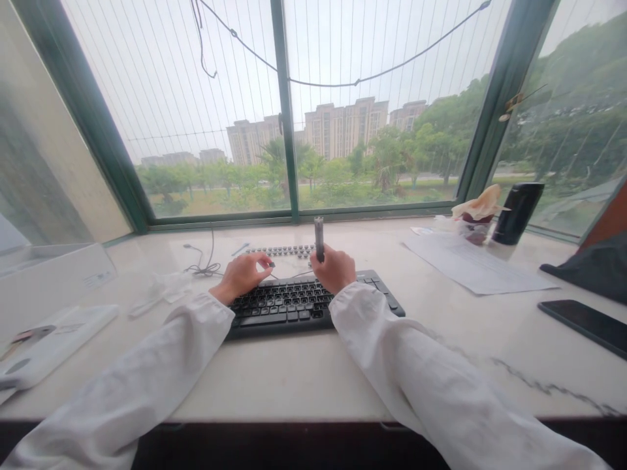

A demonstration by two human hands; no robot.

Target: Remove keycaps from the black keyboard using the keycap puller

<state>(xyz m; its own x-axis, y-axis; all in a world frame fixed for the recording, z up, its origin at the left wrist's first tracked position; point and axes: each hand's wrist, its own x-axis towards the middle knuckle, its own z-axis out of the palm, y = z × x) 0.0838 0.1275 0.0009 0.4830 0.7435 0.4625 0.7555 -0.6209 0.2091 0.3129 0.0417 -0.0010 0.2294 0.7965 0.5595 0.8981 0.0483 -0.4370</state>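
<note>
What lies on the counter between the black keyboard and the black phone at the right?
In the head view, the stretch between the keyboard and the phone is bare pale counter; the paper sheet lies farther back.

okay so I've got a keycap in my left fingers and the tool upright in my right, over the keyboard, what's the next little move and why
Probably lay the keycap down with the removed keycaps lined up behind the keyboard. Your left hand pinches it just short of that row, while your right hand grips the tool upright, off the keys. Freeing the left fingers seems the natural step.
</note>
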